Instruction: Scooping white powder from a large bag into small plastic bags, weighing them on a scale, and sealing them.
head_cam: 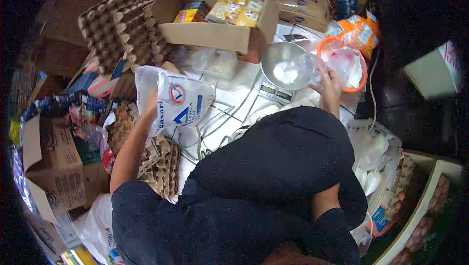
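Observation:
My left hand [152, 100] holds up a white printed flour bag [185, 100] on the left. The bag hides most of the hand. On the right, my right hand [328, 85] pinches a thin clear plastic bag [311, 68] at the rim of a round metal bowl [273, 58]. White powder [287, 71] lies in the bottom of this bowl, which rests on a small digital kitchen scale [275, 92]. Just beyond my right fingers stands an orange plastic basin [361, 82] with plastic bags inside.
Cardboard egg trays [106, 27] lean at the back left, with more trays [165, 166] near my left arm. An open carton [209, 36] holds yellow packets. A cable [373, 93] runs on the right. Filled clear bags [373, 151] lie beside my knee.

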Motion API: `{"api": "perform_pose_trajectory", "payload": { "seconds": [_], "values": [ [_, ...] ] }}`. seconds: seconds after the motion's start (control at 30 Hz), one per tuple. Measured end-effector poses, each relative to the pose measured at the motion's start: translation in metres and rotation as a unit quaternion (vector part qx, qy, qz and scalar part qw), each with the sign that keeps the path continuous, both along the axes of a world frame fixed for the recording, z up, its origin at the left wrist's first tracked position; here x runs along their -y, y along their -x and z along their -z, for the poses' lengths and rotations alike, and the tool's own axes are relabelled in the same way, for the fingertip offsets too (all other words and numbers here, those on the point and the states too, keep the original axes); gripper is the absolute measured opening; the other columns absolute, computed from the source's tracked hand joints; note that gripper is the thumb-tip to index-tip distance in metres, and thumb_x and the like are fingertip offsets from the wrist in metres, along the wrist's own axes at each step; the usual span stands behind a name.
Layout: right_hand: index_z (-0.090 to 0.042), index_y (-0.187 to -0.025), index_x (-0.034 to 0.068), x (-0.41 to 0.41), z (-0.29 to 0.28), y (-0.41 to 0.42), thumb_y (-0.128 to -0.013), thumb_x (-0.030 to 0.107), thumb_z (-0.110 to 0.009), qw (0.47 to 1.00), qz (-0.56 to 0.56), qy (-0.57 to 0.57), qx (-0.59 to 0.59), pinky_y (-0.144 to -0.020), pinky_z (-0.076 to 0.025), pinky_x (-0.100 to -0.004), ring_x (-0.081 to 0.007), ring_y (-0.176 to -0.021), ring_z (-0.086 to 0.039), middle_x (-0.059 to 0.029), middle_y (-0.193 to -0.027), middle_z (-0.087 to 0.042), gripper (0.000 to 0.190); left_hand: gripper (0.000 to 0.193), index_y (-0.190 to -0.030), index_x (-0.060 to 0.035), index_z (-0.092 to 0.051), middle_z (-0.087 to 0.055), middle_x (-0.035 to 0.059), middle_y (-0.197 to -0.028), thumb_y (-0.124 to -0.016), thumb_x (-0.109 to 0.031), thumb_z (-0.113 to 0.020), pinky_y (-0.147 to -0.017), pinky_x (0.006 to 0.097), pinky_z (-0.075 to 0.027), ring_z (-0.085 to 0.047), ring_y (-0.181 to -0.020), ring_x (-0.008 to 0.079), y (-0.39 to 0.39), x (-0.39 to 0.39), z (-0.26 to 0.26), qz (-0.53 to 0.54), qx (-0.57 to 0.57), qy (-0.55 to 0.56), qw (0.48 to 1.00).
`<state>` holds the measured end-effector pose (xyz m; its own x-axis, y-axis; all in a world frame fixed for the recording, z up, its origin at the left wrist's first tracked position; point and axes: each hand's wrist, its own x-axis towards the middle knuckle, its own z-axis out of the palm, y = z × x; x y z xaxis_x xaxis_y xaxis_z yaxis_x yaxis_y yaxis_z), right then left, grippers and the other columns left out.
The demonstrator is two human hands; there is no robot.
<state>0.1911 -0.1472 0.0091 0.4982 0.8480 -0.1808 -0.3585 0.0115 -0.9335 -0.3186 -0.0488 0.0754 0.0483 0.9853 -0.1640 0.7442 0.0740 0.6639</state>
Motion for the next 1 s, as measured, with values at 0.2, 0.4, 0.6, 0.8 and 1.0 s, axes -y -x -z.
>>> {"api": "perform_pose_trajectory", "payload": {
  "seconds": [0.2, 0.4, 0.6, 0.8, 1.0],
  "values": [
    [-0.066, -0.113, 0.001, -0.011, -0.101, 0.03, -0.092, 0.022, -0.068, 0.983, -0.061, -0.033, 0.169, -0.059, -0.056, -0.0222, -0.0113, -0.086, -0.059, -0.0096, -0.101, -0.064, 0.03, 0.054, -0.1, 0.0032, -0.066, -0.064, 0.0085, -0.081, -0.098, -0.05, -0.054, -0.055, 0.027, -0.047, -0.057, -0.068, 0.0134, 0.064, 0.017, 0.016, -0.167, 0.152, 0.002, 0.974],
    [-0.07, -0.108, 0.0, -0.044, -0.2, 0.103, -0.09, 0.022, -0.07, 0.908, -0.216, -0.095, 0.347, -0.049, -0.051, -0.0217, -0.011, -0.064, -0.059, -0.0082, -0.084, -0.069, 0.029, 0.054, -0.1, 0.0029, -0.065, -0.064, 0.007, -0.078, -0.099, -0.05, -0.052, -0.044, 0.026, -0.042, -0.055, -0.056, 0.0133, 0.084, 0.049, -0.035, -0.19, 0.273, -0.014, 0.943],
    [-0.072, -0.103, -0.001, -0.071, -0.259, 0.189, -0.086, 0.023, -0.072, 0.739, -0.307, -0.094, 0.592, -0.048, -0.05, -0.0251, -0.0137, -0.061, -0.061, -0.0093, -0.088, -0.07, 0.03, 0.051, -0.102, 0.0013, -0.063, -0.065, 0.0069, -0.077, -0.099, -0.048, -0.051, -0.038, 0.0238, -0.039, -0.053, -0.047, 0.0124, 0.103, 0.064, -0.049, -0.208, 0.363, -0.041, 0.907],
    [-0.072, -0.101, -0.003, -0.107, -0.276, 0.29, -0.084, 0.026, -0.073, 0.66, -0.388, -0.047, 0.642, -0.051, -0.052, -0.0319, -0.02, -0.056, -0.062, -0.0079, -0.083, -0.069, 0.034, 0.046, -0.105, 0.0008, -0.061, -0.065, 0.0064, -0.077, -0.1, -0.044, -0.051, -0.035, 0.022, -0.038, -0.053, -0.047, 0.0103, 0.126, 0.094, -0.065, -0.203, 0.439, -0.011, 0.875],
    [-0.075, -0.092, 0.001, -0.132, -0.262, 0.375, -0.077, 0.022, -0.07, 0.496, -0.384, -0.102, 0.772, -0.05, -0.054, -0.0353, -0.025, -0.056, -0.062, -0.0097, -0.074, -0.069, 0.026, 0.043, -0.105, -0.0038, -0.063, -0.064, 0.0017, -0.072, -0.101, -0.045, -0.05, -0.035, 0.0201, -0.034, -0.051, -0.043, 0.0079, 0.135, 0.115, -0.108, -0.227, 0.394, -0.05, 0.889]
  ]
}}
